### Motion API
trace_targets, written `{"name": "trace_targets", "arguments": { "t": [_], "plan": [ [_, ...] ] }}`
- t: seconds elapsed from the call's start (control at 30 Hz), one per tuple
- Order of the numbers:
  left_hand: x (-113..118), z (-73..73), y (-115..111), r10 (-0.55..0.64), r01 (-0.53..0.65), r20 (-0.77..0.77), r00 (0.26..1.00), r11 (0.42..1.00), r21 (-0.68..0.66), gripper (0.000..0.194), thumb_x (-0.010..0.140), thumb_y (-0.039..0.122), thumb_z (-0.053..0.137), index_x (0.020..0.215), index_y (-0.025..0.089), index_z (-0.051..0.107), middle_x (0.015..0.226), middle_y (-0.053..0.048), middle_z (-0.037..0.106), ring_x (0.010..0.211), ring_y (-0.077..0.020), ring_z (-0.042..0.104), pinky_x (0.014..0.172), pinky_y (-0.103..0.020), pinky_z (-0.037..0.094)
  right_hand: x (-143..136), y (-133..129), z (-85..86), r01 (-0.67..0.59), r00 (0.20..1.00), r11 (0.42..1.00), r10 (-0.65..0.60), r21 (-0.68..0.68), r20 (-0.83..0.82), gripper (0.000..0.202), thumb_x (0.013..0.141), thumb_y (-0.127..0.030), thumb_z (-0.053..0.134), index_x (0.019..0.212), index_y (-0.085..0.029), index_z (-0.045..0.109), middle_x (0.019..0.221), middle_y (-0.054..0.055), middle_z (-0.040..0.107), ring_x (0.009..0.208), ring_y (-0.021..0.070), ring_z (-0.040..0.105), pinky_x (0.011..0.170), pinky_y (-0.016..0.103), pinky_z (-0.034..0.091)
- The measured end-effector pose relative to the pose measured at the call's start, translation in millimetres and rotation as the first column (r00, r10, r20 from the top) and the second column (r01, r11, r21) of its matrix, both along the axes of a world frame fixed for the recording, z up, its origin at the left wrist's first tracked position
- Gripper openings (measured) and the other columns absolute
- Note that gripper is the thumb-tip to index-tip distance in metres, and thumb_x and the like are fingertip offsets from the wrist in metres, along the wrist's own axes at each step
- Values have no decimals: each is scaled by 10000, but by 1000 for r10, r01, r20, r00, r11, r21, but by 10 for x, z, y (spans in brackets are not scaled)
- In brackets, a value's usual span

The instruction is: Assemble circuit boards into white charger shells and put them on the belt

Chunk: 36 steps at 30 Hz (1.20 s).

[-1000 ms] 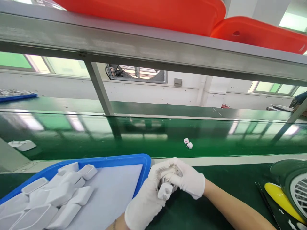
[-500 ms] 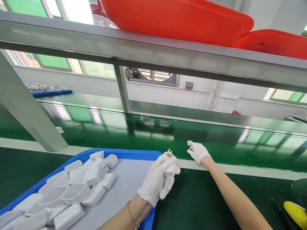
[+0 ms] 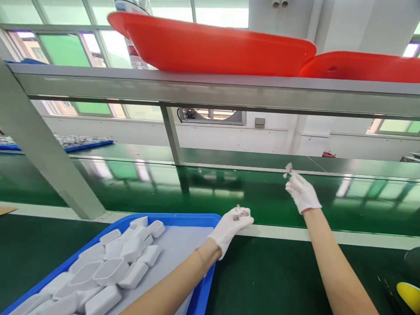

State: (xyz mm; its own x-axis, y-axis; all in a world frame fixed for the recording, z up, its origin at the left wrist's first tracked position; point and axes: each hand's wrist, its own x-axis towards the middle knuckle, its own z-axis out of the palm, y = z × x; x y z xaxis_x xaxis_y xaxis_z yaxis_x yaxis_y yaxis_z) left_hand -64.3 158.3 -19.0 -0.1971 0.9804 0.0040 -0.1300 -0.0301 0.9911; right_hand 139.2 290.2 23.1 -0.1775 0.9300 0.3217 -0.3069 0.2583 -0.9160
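Note:
Gloved in white, my left hand (image 3: 231, 225) is closed around a small plug part (image 3: 243, 213), mostly hidden by the fingers; a bit of red and metal shows. It is above the right rim of a blue tray (image 3: 193, 216). Several white plastic housings (image 3: 111, 270), some showing an open hollow side, lie heaped in the tray's left part. My right hand (image 3: 302, 192), also gloved, is raised over the green belt with its fingertips pinching a small white and reddish piece (image 3: 288, 169). Blur hides that piece's details.
A metal shelf beam (image 3: 210, 89) crosses above the belt (image 3: 213, 201) and carries red bins (image 3: 223, 48). A slanted post (image 3: 55, 148) stands at left. At the lower right lie a yellow object (image 3: 408, 295) and dark tweezers-like tool (image 3: 389, 291).
My right hand has moved up and farther to the right over the belt, holding its small piece. My left hand has turned and shifted slightly forward. The camera view has tilted up.

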Motion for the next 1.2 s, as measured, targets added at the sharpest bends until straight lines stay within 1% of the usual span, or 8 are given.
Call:
{"name": "trace_targets", "arguments": {
  "t": [0.2, 0.37, 0.57, 0.7, 0.8, 0.87, 1.03, 1.2],
  "plan": [
    [93, -32, 560, 53, -11, -256, 965, 987, 163, 102, 768, 115, 707, 859, 149, 676, 965, -29, 680, 941, -193, 620, 868, -402, 498, 535, -221, 446, 85, 934, 995, -58, 62, -353, 404, 680, -244, 765, 1048, -283, 602, 1097, 7, 624, 668, 81, 565, 608, 234, 525],
    [263, -56, 387, 52, 12, -232, 971, 964, 267, 287, 667, 94, 699, 941, 179, 719, 1016, -47, 676, 902, -192, 635, 866, -375, 544, 699, -377, 596, 12, 923, 998, 14, 66, -384, 344, 657, -204, 712, 964, -267, 573, 959, -21, 611, 728, 117, 595, 609, 259, 513],
    [387, 178, -40, 60, -7, -160, 985, 949, 316, 385, 672, 169, 712, 1052, 214, 671, 1004, -25, 667, 876, -182, 638, 819, -349, 581, 229, -516, 520, -58, 998, 995, 58, 86, -4, 193, 706, -286, 693, 733, -210, 518, 651, -56, 525, 532, 89, 491, 471, 214, 376],
    [356, 304, -157, 116, -34, -205, 972, 930, 367, 351, 638, 173, 784, 969, 244, 691, 944, -7, 696, 846, -185, 645, 812, -303, 552, -198, -728, 378, -258, 930, 964, 232, 57, 283, 276, 639, -247, 771, 626, -172, 506, 550, -55, 499, 465, 83, 428, 448, 222, 321],
    [308, 337, -174, 179, -63, -227, 957, 896, 440, 318, 628, 165, 791, 918, 253, 696, 983, -11, 682, 915, -203, 641, 839, -305, 528, -343, -808, 301, -270, 888, 959, 212, 90, 409, 364, 624, -297, 788, 672, -193, 443, 610, -78, 464, 542, 79, 399, 498, 212, 335],
    [288, 355, -172, 208, -95, -206, 956, 887, 452, 320, 608, 177, 800, 902, 250, 695, 1016, -17, 662, 936, -209, 634, 841, -310, 521, -366, -828, 300, -251, 871, 964, 184, 92, 455, 401, 652, -340, 768, 683, -205, 391, 596, -91, 420, 535, 70, 364, 489, 199, 316],
    [287, 449, -176, 153, -108, -115, 982, 938, 330, 398, 577, 261, 822, 945, 206, 682, 974, -44, 669, 879, -213, 630, 722, -292, 526, -428, -866, 360, -309, 853, 946, 320, -95, 412, 406, 696, -451, 696, 676, -214, 366, 463, -110, 385, 397, 46, 328, 361, 156, 224],
    [259, 510, -129, 34, -30, -14, 999, 976, 214, 388, 674, 360, 753, 989, 168, 631, 617, 32, 599, 537, -111, 534, 412, -182, 383, -563, -832, 235, -318, 863, 935, 354, -158, 359, 331, 727, -467, 601, 661, -207, 407, 486, -45, 540, 348, 68, 435, 289, 149, 275]
  ]
}}
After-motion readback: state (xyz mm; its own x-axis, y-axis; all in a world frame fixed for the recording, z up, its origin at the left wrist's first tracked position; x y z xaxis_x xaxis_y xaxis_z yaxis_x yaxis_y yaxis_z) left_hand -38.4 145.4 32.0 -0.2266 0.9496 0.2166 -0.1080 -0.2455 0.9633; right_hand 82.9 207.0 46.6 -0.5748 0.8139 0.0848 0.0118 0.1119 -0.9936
